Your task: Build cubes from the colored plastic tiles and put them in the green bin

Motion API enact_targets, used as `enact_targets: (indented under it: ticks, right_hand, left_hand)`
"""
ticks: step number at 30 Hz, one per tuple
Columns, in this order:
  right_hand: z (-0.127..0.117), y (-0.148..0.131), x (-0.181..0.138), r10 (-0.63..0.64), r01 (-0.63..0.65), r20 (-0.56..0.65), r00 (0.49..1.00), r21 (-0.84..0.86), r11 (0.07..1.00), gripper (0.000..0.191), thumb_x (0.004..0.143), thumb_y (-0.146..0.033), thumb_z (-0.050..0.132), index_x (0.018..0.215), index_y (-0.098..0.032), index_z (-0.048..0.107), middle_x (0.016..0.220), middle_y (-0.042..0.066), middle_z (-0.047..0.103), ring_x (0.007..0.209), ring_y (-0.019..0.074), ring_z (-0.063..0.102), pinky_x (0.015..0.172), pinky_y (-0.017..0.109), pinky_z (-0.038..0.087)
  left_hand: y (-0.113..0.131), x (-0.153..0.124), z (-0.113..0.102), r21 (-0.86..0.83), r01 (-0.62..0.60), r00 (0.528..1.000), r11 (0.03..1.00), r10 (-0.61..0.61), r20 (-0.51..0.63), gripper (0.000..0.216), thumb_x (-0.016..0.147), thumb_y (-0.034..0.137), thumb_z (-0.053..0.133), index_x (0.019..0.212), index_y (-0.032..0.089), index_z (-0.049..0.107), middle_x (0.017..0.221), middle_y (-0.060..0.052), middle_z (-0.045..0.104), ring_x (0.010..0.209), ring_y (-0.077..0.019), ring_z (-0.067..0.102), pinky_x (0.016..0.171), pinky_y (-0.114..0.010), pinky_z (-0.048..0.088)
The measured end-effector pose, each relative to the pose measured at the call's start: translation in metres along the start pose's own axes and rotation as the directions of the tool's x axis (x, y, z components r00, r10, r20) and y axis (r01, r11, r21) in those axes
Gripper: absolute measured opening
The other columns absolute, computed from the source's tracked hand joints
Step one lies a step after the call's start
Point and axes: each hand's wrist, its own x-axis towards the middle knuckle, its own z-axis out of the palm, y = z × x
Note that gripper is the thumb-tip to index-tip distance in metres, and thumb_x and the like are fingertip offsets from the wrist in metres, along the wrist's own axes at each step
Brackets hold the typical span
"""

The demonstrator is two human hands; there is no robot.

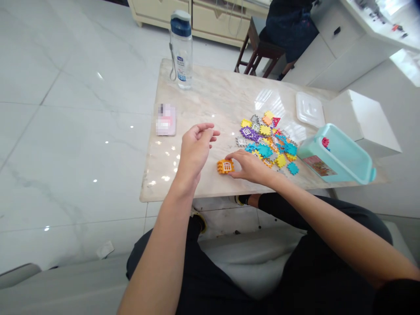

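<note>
My right hand [248,166] rests on the marble table [210,100] and grips an orange block piece with a white window [225,166] by its right side. My left hand [195,146] hovers just left of and above that piece, fingers loosely curled and apart, holding nothing. A pile of colourful interlocking block pieces [269,140] in yellow, purple, teal, grey and red lies just beyond my right hand.
A teal plastic bin [341,159] lies tilted at the table's right, its white lid [309,109] behind it. A clear water bottle with a blue cap [181,50] stands at the far left corner. A pink phone-like object [165,119] lies left. A seated person [288,26] is beyond the table.
</note>
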Motion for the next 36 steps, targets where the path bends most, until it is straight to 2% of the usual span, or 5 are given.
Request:
enact_targets:
  ticks: [9, 19, 23, 27, 36]
  right_hand:
    - [-0.004, -0.005, -0.029, 0.076, -0.075, 0.012, 0.997, -0.047, 0.996, 0.089, 0.097, -0.052, 0.082, 0.169, -0.019, 0.042, 0.167, 0.022, 0.057, 0.154, 0.0387, 0.057, 0.127, 0.059, 0.047]
    - [-0.092, 0.010, -0.229, 0.295, -0.361, -0.262, 0.919, -0.259, 0.896, 0.033, 0.107, -0.039, 0.062, 0.128, -0.018, 0.077, 0.136, 0.020, 0.077, 0.135, 0.0419, 0.069, 0.118, 0.063, 0.054]
    - [-0.070, 0.000, -0.276, 0.371, -0.386, -0.432, 0.822, 0.056, 0.921, 0.031, 0.108, -0.035, 0.057, 0.128, -0.021, 0.077, 0.132, 0.015, 0.079, 0.128, 0.0346, 0.072, 0.116, 0.055, 0.057]
    - [-0.046, -0.021, -0.276, 0.372, -0.314, -0.603, 0.706, 0.205, 0.927, 0.039, 0.106, -0.035, 0.058, 0.139, -0.020, 0.073, 0.146, 0.016, 0.071, 0.138, 0.0344, 0.064, 0.124, 0.053, 0.051]
    - [-0.025, -0.061, -0.303, 0.250, -0.211, -0.580, 0.775, 0.135, 0.968, 0.059, 0.104, -0.040, 0.064, 0.160, -0.022, 0.058, 0.173, 0.019, 0.050, 0.163, 0.0437, 0.040, 0.131, 0.069, 0.037]
  left_hand:
    - [0.002, -0.003, -0.009, 0.012, -0.037, 0.999, 0.999, 0.037, 0.001, 0.023, 0.099, 0.023, 0.059, 0.116, 0.019, 0.074, 0.113, -0.010, 0.083, 0.106, -0.0211, 0.075, 0.092, -0.035, 0.056]
    - [0.006, 0.003, -0.023, 0.393, -0.266, 0.897, 0.880, 0.376, -0.234, 0.036, 0.100, 0.039, 0.050, 0.125, 0.020, 0.067, 0.117, -0.010, 0.080, 0.100, -0.0198, 0.076, 0.089, -0.035, 0.059]
    - [-0.009, -0.058, -0.065, 0.732, -0.150, 0.873, 0.665, 0.437, -0.218, 0.036, 0.096, 0.046, 0.053, 0.121, 0.023, 0.069, 0.109, -0.007, 0.079, 0.105, -0.0326, 0.076, 0.101, -0.052, 0.058]
    - [-0.042, -0.141, -0.092, 0.937, 0.025, 0.991, 0.348, 0.116, -0.069, 0.034, 0.082, 0.053, 0.061, 0.095, 0.024, 0.072, 0.098, -0.014, 0.079, 0.107, -0.0451, 0.076, 0.103, -0.061, 0.058]
    - [-0.059, -0.286, -0.055, 0.965, 0.148, 0.845, 0.218, 0.479, -0.238, 0.077, 0.104, 0.060, 0.037, 0.156, 0.007, 0.055, 0.160, -0.031, 0.055, 0.152, -0.0491, 0.050, 0.127, -0.066, 0.040]
